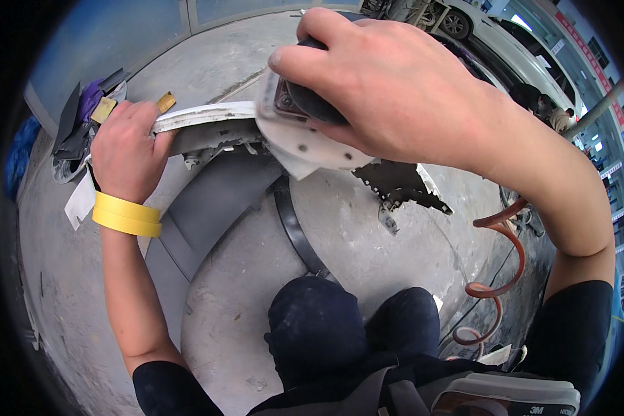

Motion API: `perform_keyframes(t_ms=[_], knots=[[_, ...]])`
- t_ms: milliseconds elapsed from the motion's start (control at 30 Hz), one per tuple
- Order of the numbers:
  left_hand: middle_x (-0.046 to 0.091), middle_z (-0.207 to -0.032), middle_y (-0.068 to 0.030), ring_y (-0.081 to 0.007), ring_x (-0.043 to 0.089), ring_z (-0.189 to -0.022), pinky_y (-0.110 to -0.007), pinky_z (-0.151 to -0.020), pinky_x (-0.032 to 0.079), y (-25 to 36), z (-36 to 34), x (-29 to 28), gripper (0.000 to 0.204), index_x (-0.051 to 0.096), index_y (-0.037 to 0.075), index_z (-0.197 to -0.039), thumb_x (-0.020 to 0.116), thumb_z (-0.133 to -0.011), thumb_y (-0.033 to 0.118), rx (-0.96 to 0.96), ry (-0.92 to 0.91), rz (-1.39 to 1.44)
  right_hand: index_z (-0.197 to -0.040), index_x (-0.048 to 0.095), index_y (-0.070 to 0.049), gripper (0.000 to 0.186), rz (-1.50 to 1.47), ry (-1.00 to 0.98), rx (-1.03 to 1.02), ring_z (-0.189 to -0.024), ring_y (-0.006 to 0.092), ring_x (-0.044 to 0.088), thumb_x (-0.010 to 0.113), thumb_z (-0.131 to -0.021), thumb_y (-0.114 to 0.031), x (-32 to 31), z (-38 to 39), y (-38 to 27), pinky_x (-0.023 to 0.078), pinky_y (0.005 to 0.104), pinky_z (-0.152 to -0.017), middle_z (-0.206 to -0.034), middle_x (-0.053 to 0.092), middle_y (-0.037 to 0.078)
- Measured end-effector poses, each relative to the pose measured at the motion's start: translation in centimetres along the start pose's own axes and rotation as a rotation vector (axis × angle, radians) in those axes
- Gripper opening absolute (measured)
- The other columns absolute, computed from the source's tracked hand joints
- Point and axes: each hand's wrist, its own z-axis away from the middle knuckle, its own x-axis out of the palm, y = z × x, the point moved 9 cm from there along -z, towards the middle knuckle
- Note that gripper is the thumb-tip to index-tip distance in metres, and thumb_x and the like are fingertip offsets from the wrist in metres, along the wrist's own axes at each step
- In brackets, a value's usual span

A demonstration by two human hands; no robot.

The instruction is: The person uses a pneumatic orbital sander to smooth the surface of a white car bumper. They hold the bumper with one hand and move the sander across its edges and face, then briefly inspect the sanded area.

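Observation:
My left hand (pixel 126 149) grips the far-left end of a curved car body panel (pixel 211 113), its fingers closed over the whitish edge. A ring of yellow masking tape (pixel 126 213) circles that wrist. My right hand (pixel 395 90) is wrapped round the dark top of a power sander (pixel 312 147), whose pale, holed base lies against the panel's upper edge and hides part of it. Ragged dark brackets (pixel 402 186) show past the sander. Below the panel, a wide grey curved piece (pixel 211 197) sweeps toward me, and a narrow black strip (pixel 295 232) runs down to my knees.
A coiled reddish air hose (pixel 496 291) hangs at the right, by my elbow. Scrap parts and a purple cloth (pixel 89 102) lie beyond my left hand. A blue bag (pixel 22 156) sits at far left. A white car (pixel 516 45) and people (pixel 544 107) appear at back right.

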Motion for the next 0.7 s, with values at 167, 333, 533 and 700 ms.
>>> perform_keyframes(t_ms=[167,333,533,700], knots=[[0.062,-0.081,-0.0148,-0.0354,0.062,-0.083,-0.045,-0.071,0.050,-0.3,0.4,0.4,0.022,0.059,0.004,-0.082,0.072,-0.085,0.021,0.020,0.000,0.009,-0.127,0.057,-0.010,0.054,0.019,-0.033,0.014,-0.095,0.0358,0.068,0.082,-0.081,-0.021,-0.4,1.6,0.4,0.057,0.0431,-0.080,-0.119,0.057,0.015],[0.063,-0.084,-0.0157,-0.0366,0.063,-0.086,-0.045,-0.073,0.051,-0.2,0.4,0.5,0.021,0.060,0.004,-0.085,0.071,-0.087,0.021,0.023,0.004,-0.002,-0.127,0.056,-0.010,0.055,0.035,-0.045,0.006,-0.096,0.0357,0.068,0.083,-0.080,-0.019,-0.5,2.3,0.3,0.058,0.0430,-0.081,-0.120,0.056,0.014],[0.063,-0.085,-0.0159,-0.0369,0.063,-0.087,-0.045,-0.074,0.051,-0.8,0.0,0.7,0.020,0.060,0.004,-0.086,0.071,-0.087,0.021,0.001,-0.053,-0.023,-0.113,0.056,-0.002,0.031,-0.053,-0.103,-0.054,-0.080,0.0381,0.069,0.066,-0.087,-0.017,0.0,0.8,0.1,0.059,0.0443,-0.067,-0.100,0.056,0.023],[0.063,-0.086,-0.0155,-0.0367,0.063,-0.087,-0.044,-0.074,0.051,-0.9,0.6,0.8,0.020,0.061,0.004,-0.087,0.071,-0.087,0.021,0.009,-0.040,-0.020,-0.122,0.056,-0.007,0.046,-0.002,-0.082,0.000,-0.089,0.0364,0.069,0.076,-0.082,-0.016,-0.8,1.6,0.3,0.058,0.0433,-0.075,-0.112,0.056,0.017]])
